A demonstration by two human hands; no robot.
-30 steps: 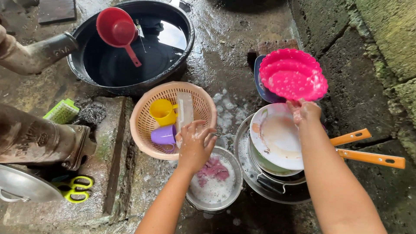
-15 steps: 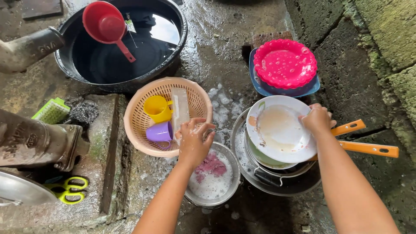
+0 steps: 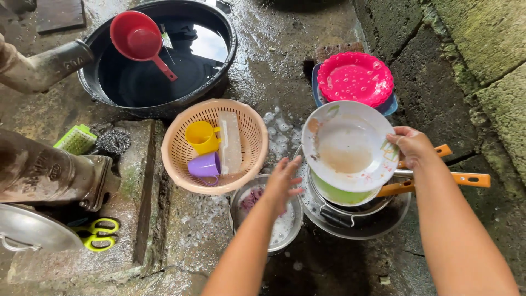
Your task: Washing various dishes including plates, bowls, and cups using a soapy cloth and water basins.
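Observation:
My right hand (image 3: 412,144) grips the right rim of a dirty white plate (image 3: 347,143), lifted and tilted above a stack of dishes and pans with orange handles (image 3: 463,178). My left hand (image 3: 281,183) hangs with fingers spread and nothing in it over a small metal bowl (image 3: 285,229) of soapy water with a purple cloth in it. Just left of that hand stands a peach plastic basket (image 3: 181,164) holding a yellow cup (image 3: 200,136), a purple cup (image 3: 205,165) and a pale flat piece.
A pink plate (image 3: 355,77) lies on a blue one at the back right. A black basin (image 3: 153,82) of water holds a red dipper (image 3: 137,37). At the left are a metal pump body (image 3: 44,170), a green brush (image 3: 76,140), steel wool, green scissors (image 3: 98,234) and a pot lid (image 3: 33,230).
My right hand has lifted the white plate off the stack and tilted it up. My left hand has moved from the basket's rim to above the soapy bowl.

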